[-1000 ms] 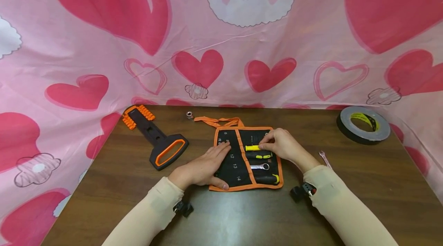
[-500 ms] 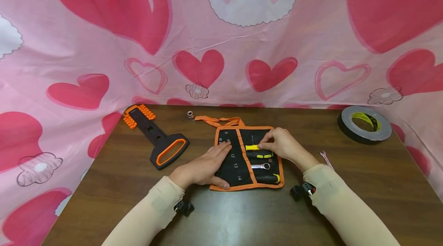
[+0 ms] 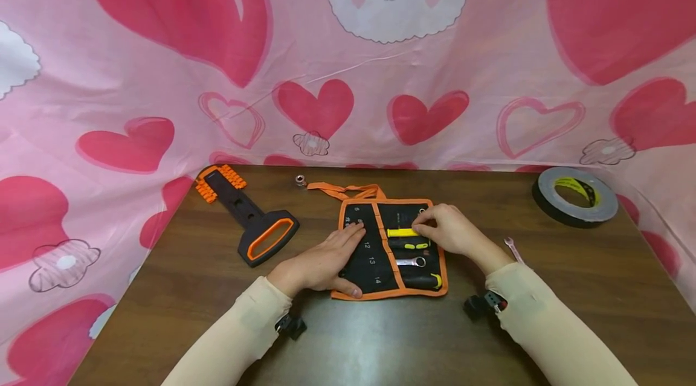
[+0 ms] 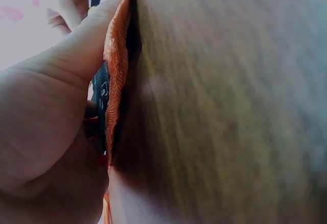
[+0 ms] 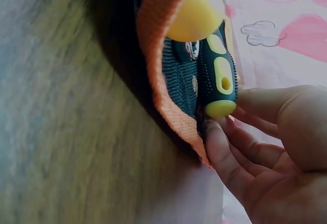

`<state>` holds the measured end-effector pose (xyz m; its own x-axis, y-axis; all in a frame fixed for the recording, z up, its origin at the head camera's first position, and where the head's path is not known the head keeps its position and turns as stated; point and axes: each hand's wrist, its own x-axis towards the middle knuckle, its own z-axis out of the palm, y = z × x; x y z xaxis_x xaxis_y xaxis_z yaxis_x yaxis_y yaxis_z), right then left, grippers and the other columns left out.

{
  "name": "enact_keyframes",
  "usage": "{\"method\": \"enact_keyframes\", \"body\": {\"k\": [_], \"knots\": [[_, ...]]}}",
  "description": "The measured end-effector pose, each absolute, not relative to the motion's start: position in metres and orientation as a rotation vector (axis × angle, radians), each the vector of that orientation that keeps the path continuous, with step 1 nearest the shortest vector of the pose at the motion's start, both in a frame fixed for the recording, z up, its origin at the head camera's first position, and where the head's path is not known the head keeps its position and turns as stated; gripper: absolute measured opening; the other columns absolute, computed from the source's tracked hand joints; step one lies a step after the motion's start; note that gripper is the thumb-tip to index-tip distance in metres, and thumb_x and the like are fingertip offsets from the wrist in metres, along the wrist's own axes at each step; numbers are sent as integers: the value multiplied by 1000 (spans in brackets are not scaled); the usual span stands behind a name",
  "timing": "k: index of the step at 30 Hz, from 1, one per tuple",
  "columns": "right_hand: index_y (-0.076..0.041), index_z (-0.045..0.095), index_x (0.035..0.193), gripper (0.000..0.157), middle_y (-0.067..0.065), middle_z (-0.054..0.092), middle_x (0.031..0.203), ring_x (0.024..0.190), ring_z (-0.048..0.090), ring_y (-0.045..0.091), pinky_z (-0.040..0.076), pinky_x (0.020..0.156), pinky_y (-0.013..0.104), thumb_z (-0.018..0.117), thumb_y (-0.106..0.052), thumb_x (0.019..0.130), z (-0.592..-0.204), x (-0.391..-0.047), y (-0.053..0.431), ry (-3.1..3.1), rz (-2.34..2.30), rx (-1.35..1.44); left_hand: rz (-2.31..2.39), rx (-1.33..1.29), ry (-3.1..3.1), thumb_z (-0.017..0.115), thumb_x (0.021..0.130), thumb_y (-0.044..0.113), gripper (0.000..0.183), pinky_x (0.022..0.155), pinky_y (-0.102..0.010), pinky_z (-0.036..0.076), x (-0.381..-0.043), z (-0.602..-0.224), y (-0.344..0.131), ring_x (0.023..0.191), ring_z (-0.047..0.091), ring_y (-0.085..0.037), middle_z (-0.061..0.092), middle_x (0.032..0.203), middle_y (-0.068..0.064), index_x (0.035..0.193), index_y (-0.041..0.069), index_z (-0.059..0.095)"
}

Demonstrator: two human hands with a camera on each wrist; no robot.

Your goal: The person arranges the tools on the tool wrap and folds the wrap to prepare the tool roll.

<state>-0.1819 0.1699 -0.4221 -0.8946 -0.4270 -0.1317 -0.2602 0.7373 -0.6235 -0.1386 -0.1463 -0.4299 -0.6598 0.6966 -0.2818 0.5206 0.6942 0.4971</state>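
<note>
A black tool pouch (image 3: pixel 377 274) with orange edging lies on the table, size numbers printed on its left half. My left hand (image 3: pixel 326 259) rests flat on that half, its thumb over the near edge (image 4: pixel 116 76). At the pouch's right half, my right hand (image 3: pixel 448 230) pinches the right end of a yellow stick-like tool (image 3: pixel 399 232). Below it in the pockets sit a black-and-yellow screwdriver handle (image 3: pixel 410 245), a combination wrench (image 3: pixel 415 261) and a thicker black handle with a yellow end (image 3: pixel 426 281). In the right wrist view, the screwdriver handle (image 5: pixel 219 78) partly hides my fingertips.
A black-and-orange brush-like tool (image 3: pixel 255 220) lies on the left. A small socket (image 3: pixel 300 180) sits by the pouch's orange tie (image 3: pixel 348 191). On the right are a small wrench (image 3: pixel 513 249) and a tape roll (image 3: pixel 576 217). A pink heart-print cloth (image 3: pixel 424 60) hangs behind.
My right hand has slid slightly right along the yellow tool, uncovering more of it. My left hand stays where it was on the pouch.
</note>
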Motion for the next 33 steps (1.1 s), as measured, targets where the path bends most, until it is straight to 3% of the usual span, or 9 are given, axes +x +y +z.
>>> {"method": "enact_keyframes", "body": {"k": [4,11,33], "knots": [[-6,83,115,20,15,80,120,112,70,34,56,104,60,70,-18,106,-421,-177,174,2714,-903,-557,487,926,2465,85,89,55,122,138,-50,14,-137,-427,-145,171,6,-29,5,184,-11,174,7,12],[-5,83,112,18,9,81,107,99,70,25,59,95,56,73,-18,103,-418,-168,183,2781,-915,-576,495,907,2468,85,88,56,122,138,-49,14,-135,-426,-146,171,5,-26,5,184,-9,174,8,12],[-8,83,112,18,5,81,106,95,70,21,60,88,51,77,-21,101,-408,-135,214,2857,-939,-508,507,935,2465,86,89,54,120,138,-51,15,-136,-428,-145,171,7,-30,6,183,-12,173,6,15]]}}
